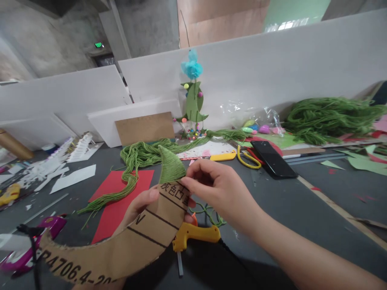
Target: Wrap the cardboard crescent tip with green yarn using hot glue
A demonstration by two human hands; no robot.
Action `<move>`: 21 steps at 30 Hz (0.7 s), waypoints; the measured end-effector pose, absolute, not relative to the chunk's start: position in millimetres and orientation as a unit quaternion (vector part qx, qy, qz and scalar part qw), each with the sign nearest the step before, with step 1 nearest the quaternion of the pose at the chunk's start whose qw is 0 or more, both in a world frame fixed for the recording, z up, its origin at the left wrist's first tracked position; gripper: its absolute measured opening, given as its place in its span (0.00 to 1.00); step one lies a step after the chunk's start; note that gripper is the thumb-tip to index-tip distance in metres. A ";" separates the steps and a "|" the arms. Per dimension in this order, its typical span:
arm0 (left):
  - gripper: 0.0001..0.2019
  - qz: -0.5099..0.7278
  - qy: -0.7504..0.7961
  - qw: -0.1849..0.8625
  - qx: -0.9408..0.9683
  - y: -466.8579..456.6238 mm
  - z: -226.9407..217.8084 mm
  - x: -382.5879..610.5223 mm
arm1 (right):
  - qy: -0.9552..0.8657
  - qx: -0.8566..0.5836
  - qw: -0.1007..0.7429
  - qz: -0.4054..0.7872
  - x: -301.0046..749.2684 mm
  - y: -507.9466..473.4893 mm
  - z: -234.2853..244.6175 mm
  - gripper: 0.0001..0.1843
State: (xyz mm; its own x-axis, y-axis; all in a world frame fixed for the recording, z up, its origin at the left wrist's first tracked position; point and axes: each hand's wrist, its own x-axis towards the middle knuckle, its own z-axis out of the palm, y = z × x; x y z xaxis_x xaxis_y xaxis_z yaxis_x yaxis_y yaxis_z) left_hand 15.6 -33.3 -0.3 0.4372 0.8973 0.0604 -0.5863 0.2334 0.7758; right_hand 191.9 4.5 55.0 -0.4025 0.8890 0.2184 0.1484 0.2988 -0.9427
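A curved, horn-shaped piece of brown cardboard [133,241] with black printing runs from the lower left up to a pointed tip. That tip [169,164] is wrapped in green yarn. My left hand [137,209] grips the cardboard from behind, fingers curled round its edge. My right hand [213,187] pinches at the edge of the yarn wrapping, thumb and fingers pressed together on the green strand. A loose green yarn strand [208,213] trails below my right hand. A yellow glue gun [196,234] lies on the table just under the cardboard.
A hank of green yarn [142,155] lies across red paper [121,201]. Further back stand a green craft tree [193,102], yellow scissors [248,159], a black phone [272,158], a big yarn pile [326,117], white foam boards [60,96] and paper scraps [60,165].
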 end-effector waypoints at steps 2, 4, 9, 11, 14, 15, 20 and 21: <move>0.23 0.482 0.192 0.769 0.374 -33.4 0.3 15.1 | -0.693 -0.371 0.404 0.468 192.5 5.2 56.6 0.07; 0.23 0.477 0.181 0.776 0.371 -32.6 0.5 15.1 | -0.693 -0.373 0.411 0.461 193.2 6.0 58.2 0.08; 0.23 0.480 0.175 0.768 0.385 -29.7 1.4 17.8 | -0.709 -0.387 0.418 0.416 194.7 7.5 59.8 0.08; 0.23 0.479 0.186 0.761 0.396 -29.8 1.3 18.6 | -0.711 -0.388 0.410 0.419 195.5 8.0 59.6 0.08; 0.23 0.484 0.207 0.752 0.397 -30.7 0.7 18.3 | -0.705 -0.393 0.403 0.431 197.0 9.7 59.0 0.08; 0.23 0.484 0.209 0.754 0.392 -30.8 0.6 18.0 | -0.704 -0.399 0.400 0.431 197.3 10.6 58.6 0.07; 0.24 0.467 0.196 0.780 0.368 -26.0 2.0 15.9 | -0.689 -0.366 0.383 0.495 196.6 18.2 54.8 0.04; 0.24 0.466 0.201 0.782 0.362 -23.6 2.1 16.1 | -0.675 -0.357 0.395 0.510 196.9 20.4 54.0 0.05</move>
State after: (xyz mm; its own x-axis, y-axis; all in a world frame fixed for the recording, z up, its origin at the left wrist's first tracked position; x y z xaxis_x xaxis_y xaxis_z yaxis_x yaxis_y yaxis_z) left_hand 16.1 -23.6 2.1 0.4848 0.8743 0.0233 -0.5835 0.3034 0.7533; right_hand 196.9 20.4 54.0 -0.4331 0.8854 0.1690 0.0790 0.2241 -0.9714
